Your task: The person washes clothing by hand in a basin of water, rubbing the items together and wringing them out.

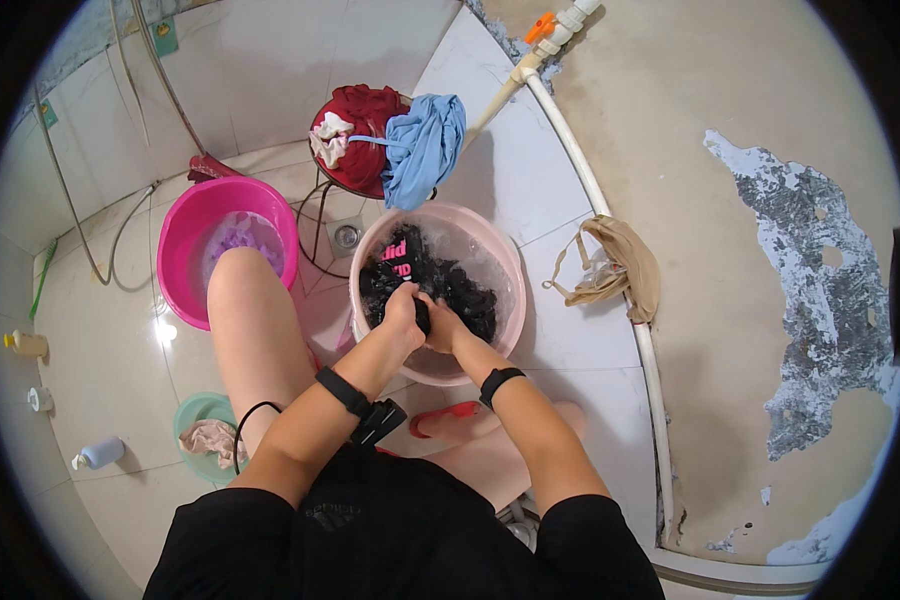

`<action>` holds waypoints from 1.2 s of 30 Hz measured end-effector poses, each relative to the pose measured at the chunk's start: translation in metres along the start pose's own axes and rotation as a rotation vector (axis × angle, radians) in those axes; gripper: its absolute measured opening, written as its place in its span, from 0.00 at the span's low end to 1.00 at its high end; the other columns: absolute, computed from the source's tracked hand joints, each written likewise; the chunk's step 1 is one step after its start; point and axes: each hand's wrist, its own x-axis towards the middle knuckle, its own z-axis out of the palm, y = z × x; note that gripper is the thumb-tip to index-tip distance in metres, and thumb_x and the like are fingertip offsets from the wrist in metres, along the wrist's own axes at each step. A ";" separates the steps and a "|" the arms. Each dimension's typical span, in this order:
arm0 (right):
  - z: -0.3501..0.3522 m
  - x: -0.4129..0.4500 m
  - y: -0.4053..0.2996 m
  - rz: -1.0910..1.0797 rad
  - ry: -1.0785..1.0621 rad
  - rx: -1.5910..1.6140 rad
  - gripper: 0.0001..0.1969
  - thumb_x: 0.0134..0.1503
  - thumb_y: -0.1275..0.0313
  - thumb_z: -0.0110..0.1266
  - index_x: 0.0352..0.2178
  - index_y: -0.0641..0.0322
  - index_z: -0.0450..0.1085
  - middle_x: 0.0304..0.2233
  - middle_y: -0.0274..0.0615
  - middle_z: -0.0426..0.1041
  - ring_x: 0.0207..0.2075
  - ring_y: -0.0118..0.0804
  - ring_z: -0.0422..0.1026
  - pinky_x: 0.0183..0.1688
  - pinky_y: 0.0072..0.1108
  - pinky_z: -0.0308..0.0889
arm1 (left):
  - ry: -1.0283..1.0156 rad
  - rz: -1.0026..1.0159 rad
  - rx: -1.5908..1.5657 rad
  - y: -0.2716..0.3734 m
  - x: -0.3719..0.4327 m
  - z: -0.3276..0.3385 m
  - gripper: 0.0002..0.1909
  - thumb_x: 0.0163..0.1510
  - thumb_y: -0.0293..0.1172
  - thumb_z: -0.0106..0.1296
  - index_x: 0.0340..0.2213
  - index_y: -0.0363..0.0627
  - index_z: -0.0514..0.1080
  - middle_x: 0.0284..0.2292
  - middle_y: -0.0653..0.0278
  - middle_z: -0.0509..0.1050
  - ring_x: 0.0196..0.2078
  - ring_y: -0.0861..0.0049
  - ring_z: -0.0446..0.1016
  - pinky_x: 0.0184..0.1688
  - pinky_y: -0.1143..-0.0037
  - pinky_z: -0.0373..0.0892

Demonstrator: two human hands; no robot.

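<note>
Before me stands a pale pink plastic basin (515, 292) of cloudy, sudsy water. A black garment (465, 289) with pink lettering lies partly under the water in it. My left hand (403, 311) and my right hand (441, 324) are close together over the basin's near half, both gripping a bunched part of that garment. Their fingertips are partly hidden by the cloth and by each other.
Left of the basin is a bright pink tub (176, 255) with purple cloth (244, 236) in water. Beyond, a stand holds red cloth (364, 124) and a blue garment (424, 150). A beige garment (630, 262) hangs on a wall pipe (570, 154). A green basin (187, 412) sits near my left leg.
</note>
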 end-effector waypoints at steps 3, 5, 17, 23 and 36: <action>0.008 0.002 -0.001 0.024 -0.131 -0.085 0.43 0.36 0.68 0.65 0.55 0.52 0.52 0.46 0.53 0.67 0.48 0.52 0.66 0.50 0.33 0.63 | 0.019 -0.073 0.020 0.004 -0.007 -0.002 0.13 0.51 0.41 0.42 0.31 0.44 0.66 0.27 0.58 0.70 0.39 0.61 0.69 0.44 0.56 0.64; -0.007 0.004 -0.016 -0.035 -0.294 -0.094 0.40 0.37 0.68 0.64 0.53 0.53 0.56 0.44 0.53 0.69 0.46 0.51 0.68 0.49 0.32 0.64 | -0.069 -0.082 0.023 0.011 -0.017 -0.008 0.21 0.51 0.43 0.42 0.41 0.41 0.66 0.39 0.52 0.71 0.48 0.59 0.66 0.53 0.53 0.55; -0.167 -0.102 -0.077 -0.427 0.247 -0.537 0.15 0.46 0.78 0.47 0.36 0.50 0.71 0.33 0.39 0.65 0.41 0.42 0.65 0.38 0.31 0.62 | -0.154 -0.359 0.211 0.041 -0.083 0.005 0.42 0.50 0.64 0.39 0.59 0.50 0.51 0.60 0.50 0.51 0.63 0.50 0.45 0.57 0.44 0.26; -0.185 -0.139 -0.113 -0.515 0.408 -0.267 0.14 0.39 0.85 0.48 0.29 0.58 0.70 0.34 0.40 0.65 0.42 0.44 0.64 0.43 0.31 0.61 | -0.419 -0.591 0.016 0.028 -0.100 0.013 0.38 0.52 0.65 0.37 0.58 0.55 0.54 0.58 0.52 0.54 0.61 0.44 0.48 0.55 0.38 0.39; -0.129 -0.156 -0.130 -0.260 0.811 0.751 0.13 0.37 0.88 0.49 0.27 0.65 0.69 0.32 0.39 0.66 0.42 0.34 0.64 0.48 0.21 0.58 | -0.553 -0.378 -0.274 -0.011 -0.094 0.012 0.41 0.48 0.68 0.41 0.49 0.44 0.64 0.50 0.53 0.65 0.54 0.57 0.63 0.59 0.58 0.54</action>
